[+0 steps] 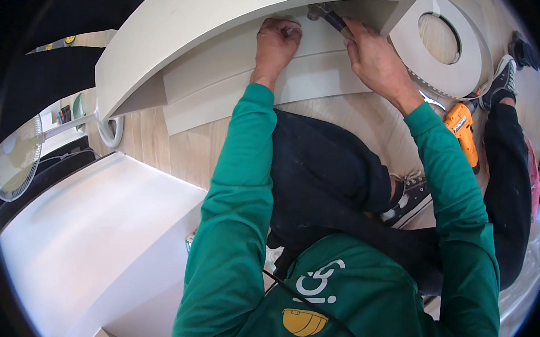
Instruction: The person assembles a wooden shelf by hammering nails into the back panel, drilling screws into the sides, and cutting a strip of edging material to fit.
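My right hand (376, 58) grips a hammer (331, 16) by its handle. The metal head points left, under the top board of a pale cabinet-like unit (215, 23). To the left of the hammer head, my left hand (275, 46) is closed in a pinch against the unit's inner panel (325, 42). Whatever its fingertips hold is too small or hidden to name. A second pale board (219, 101) runs along the floor in front of that panel, below both hands.
A roll of edge-banding-like strip (412, 36) lies at the right. Near my right forearm sits an orange cordless drill (463, 133). A white panel (90, 200) fills the lower left, with a fan (19, 158) beyond it. My bent leg (324, 160) rests between my arms.
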